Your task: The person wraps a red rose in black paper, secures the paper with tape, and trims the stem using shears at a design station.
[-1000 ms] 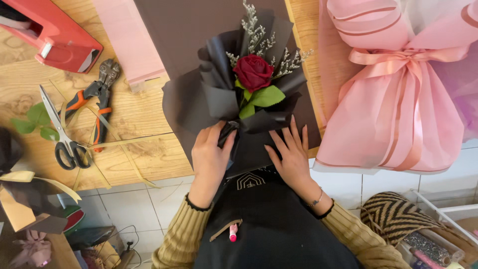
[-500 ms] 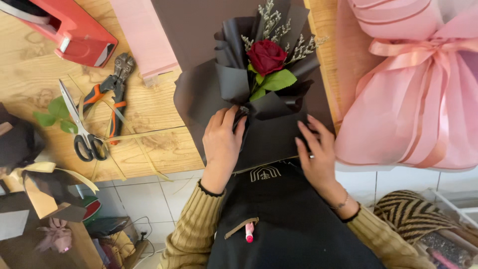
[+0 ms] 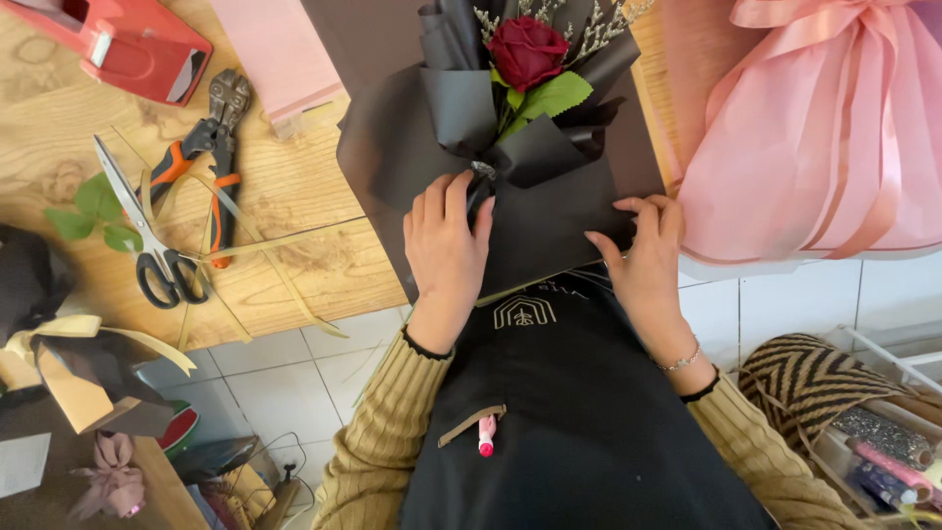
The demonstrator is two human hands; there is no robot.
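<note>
A single red rose [image 3: 527, 49] with green leaves and pale dried sprigs lies wrapped in black paper [image 3: 549, 211] at the wooden table's near edge. My left hand [image 3: 446, 245] presses on the gathered neck of the wrap, fingers over the stem area. My right hand [image 3: 643, 257] pinches the lower right edge of the black paper. Both forearms wear a mustard ribbed sweater over a black apron.
A big pink wrapped bouquet [image 3: 814, 137] lies to the right. Scissors [image 3: 147, 231], orange-handled cutters [image 3: 211, 147], a red tape dispenser [image 3: 123, 44], pink paper [image 3: 280, 54] and loose leaves [image 3: 93, 211] lie on the wooden table [image 3: 294, 255]. Tiled floor and a striped basket [image 3: 814, 378] are below.
My right hand has slid from flat on the wrap to gripping its right edge. My left hand moved up onto the wrap's neck. The view shifted, so the bouquet sits higher.
</note>
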